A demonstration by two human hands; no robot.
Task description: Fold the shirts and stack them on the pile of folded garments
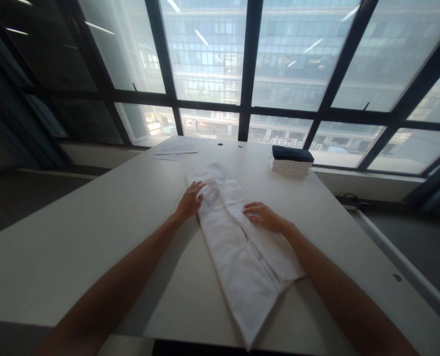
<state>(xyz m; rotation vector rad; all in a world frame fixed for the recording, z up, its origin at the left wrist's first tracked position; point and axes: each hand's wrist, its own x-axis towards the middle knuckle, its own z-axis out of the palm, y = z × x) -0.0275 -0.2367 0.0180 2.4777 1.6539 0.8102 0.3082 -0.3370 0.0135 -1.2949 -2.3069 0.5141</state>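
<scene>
White fabric, folded into a long layered piece, lies lengthwise down the middle of the worktop, its pointed near end reaching the front edge. A lengthwise opening shows dark gaps between the layers, and the far part looks rumpled. The left hand rests at the cloth's left edge, fingers loosely bent, thumb apart; the right hand lies on the right-hand layer, fingers slightly spread, apparently pinching nothing. Smoothing seems best done with flat, light palms, working outward from the opening, one hand anchoring while the other strokes, so the lower layer doesn't creep. Farther off, papers lie at left; at right, a dark folded cloth tops a white stack before the windows.
</scene>
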